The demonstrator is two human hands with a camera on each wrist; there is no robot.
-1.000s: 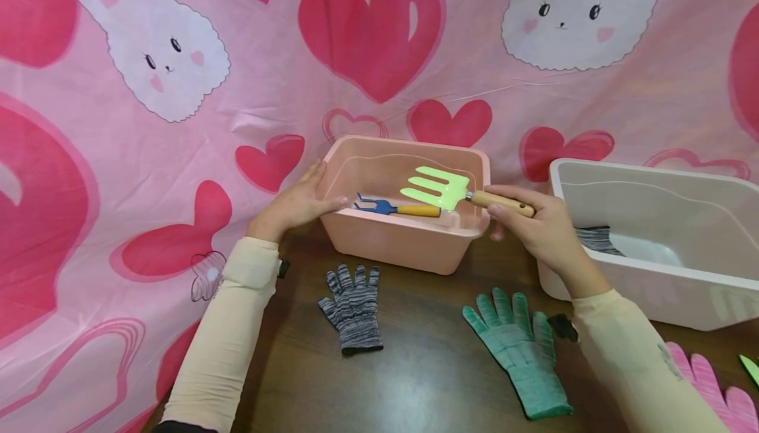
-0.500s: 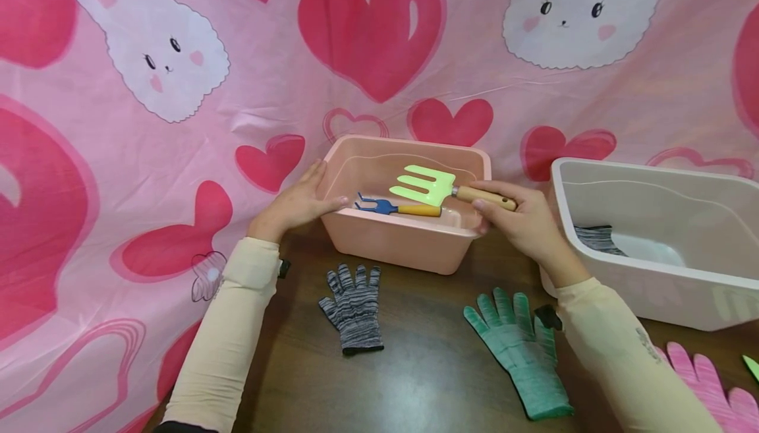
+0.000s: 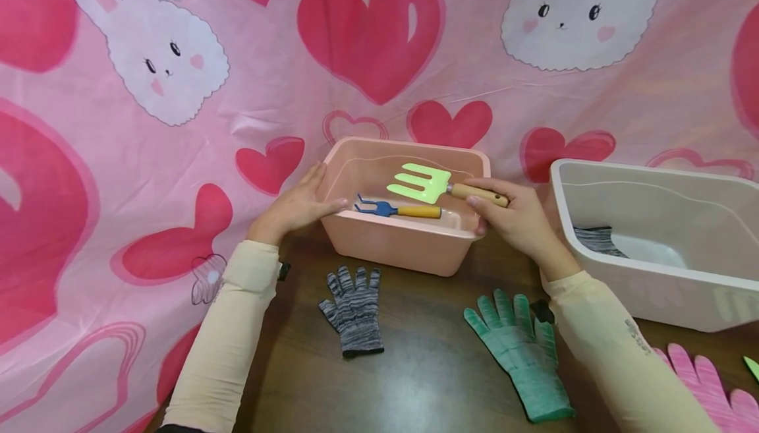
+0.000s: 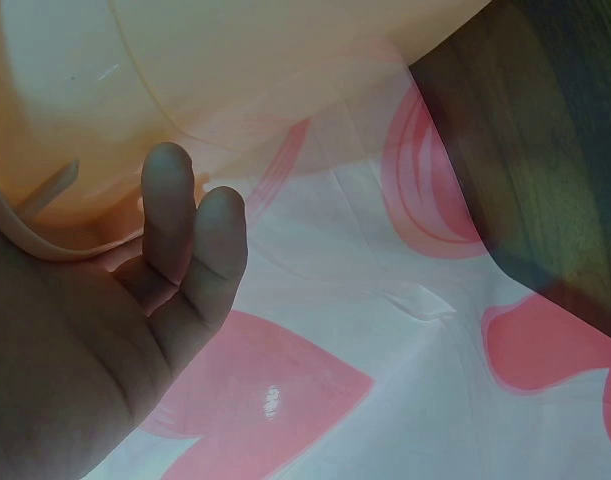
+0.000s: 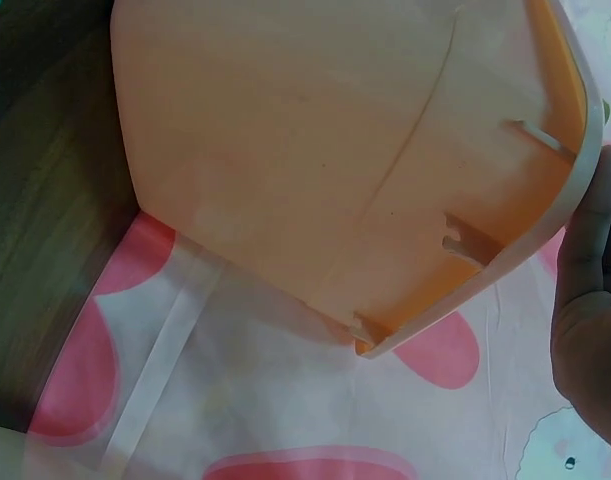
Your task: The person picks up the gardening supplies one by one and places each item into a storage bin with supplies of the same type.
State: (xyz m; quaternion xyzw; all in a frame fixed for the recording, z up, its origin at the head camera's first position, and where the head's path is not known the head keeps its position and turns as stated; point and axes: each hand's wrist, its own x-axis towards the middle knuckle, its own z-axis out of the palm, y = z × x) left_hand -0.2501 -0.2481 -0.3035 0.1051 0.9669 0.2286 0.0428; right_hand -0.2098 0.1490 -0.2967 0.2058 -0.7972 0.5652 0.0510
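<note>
My right hand grips the wooden handle of a small hand fork with lime-green tines. It holds the fork level over the right part of a pink plastic bin, tines pointing left. A blue hand cultivator with a yellow handle lies inside the bin. At the bin's left end, my left hand holds the rim, thumb at the front edge. In the left wrist view, bent fingers show beside the rim. The right wrist view shows the bin's underside and part of my right hand; the fork is hidden there.
A white bin stands to the right with a grey striped glove inside. On the wooden table lie another grey striped glove, a green glove and a pink glove. A heart-patterned cloth hangs behind.
My right hand has carried the hand fork a little to the left, further over the pink bin. My left hand has stayed at the rim.
</note>
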